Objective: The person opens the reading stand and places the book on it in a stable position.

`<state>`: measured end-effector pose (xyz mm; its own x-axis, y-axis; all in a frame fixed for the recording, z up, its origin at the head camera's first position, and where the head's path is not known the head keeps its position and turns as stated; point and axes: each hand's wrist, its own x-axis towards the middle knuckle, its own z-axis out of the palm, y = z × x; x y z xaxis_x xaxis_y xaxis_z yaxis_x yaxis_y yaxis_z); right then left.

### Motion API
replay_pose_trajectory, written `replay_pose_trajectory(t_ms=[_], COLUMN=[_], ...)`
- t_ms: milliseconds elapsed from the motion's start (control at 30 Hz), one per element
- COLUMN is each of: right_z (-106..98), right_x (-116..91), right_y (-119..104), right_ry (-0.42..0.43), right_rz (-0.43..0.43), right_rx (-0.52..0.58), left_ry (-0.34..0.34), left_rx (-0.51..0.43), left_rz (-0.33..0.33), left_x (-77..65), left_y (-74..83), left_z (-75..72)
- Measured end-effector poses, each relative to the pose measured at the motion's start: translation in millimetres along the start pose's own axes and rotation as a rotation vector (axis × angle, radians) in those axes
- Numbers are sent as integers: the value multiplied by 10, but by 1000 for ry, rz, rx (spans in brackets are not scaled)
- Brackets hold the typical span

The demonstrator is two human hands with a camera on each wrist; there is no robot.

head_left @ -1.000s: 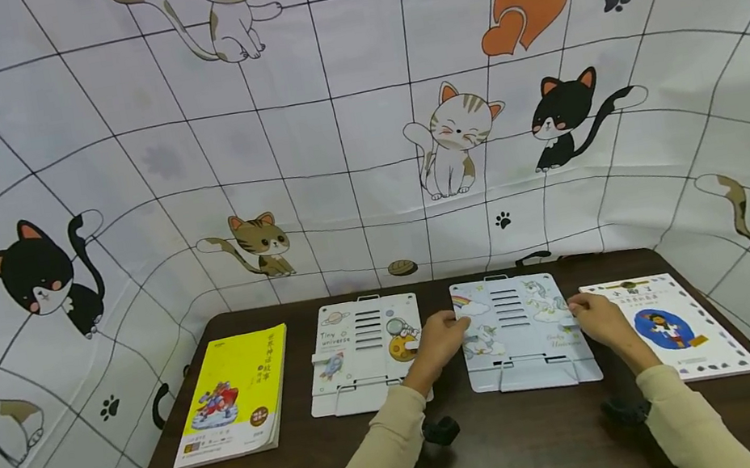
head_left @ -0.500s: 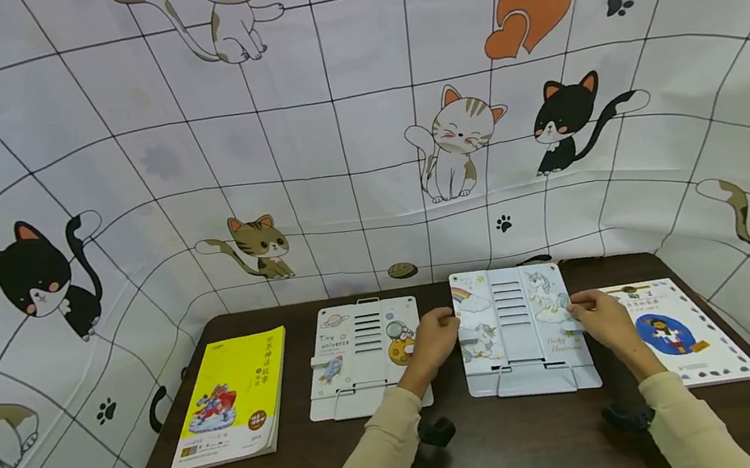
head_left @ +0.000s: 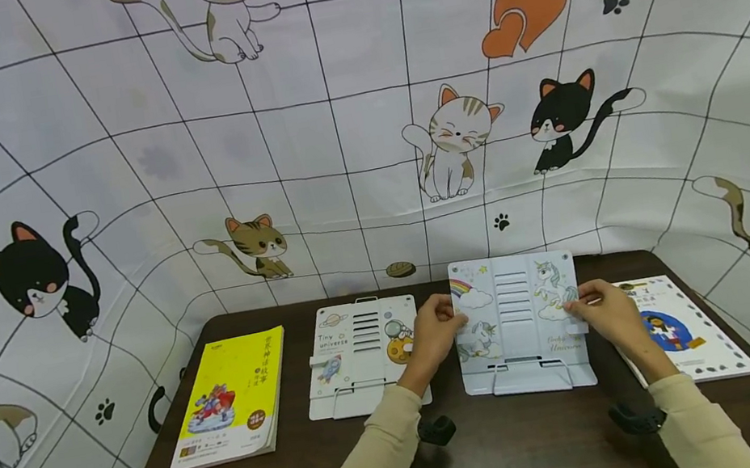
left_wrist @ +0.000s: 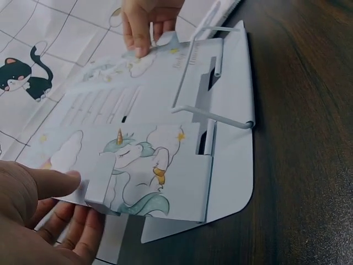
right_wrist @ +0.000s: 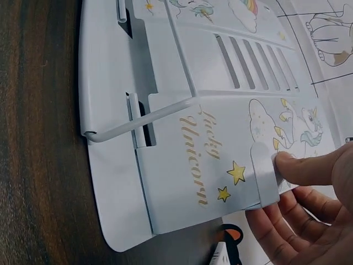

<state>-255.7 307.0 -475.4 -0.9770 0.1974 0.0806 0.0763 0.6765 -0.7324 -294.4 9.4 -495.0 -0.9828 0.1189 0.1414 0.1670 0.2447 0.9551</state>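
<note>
A white book stand (head_left: 518, 326) with unicorn and rainbow prints has its slotted back panel tilted up from its base, which lies on the table. My left hand (head_left: 433, 335) pinches the panel's left edge. In the left wrist view, the thumb lies over the front beside a side clip (left_wrist: 101, 182), with the fingers behind. My right hand (head_left: 610, 315) holds the opposite edge. There, in the right wrist view, the thumb presses beside another clip (right_wrist: 265, 174) and the fingers curl behind. A wire page holder (right_wrist: 149, 118) crosses the lower front.
To the left, a second white book stand (head_left: 350, 352) with space prints lies folded down. Beyond it is a thick yellow book (head_left: 232, 400). A white book (head_left: 698, 322) with a blue circle lies behind my right wrist. Cat-printed cloth (head_left: 360, 138) hangs behind the dark table (head_left: 499, 460).
The unicorn stand's back panel has risen from nearly flat to a steeper tilt. Both hands have moved up slightly with its edges.
</note>
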Motion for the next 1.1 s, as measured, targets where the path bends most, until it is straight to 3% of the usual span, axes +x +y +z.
replay_pose_trajectory(t_ms=[167, 467, 1100], right_z=[-60, -72, 57], right_x=[-46, -98, -352], right_y=[-26, -9, -96], right_ry=[-10, 22, 57], right_rz=[-30, -141, -105], right_rx=[10, 74, 98], left_ry=[28, 35, 83], left_rx=[21, -47, -1], left_rz=[18, 70, 42], left_x=[24, 70, 179], left_y=[-1, -9, 54], left_z=[-11, -80, -197])
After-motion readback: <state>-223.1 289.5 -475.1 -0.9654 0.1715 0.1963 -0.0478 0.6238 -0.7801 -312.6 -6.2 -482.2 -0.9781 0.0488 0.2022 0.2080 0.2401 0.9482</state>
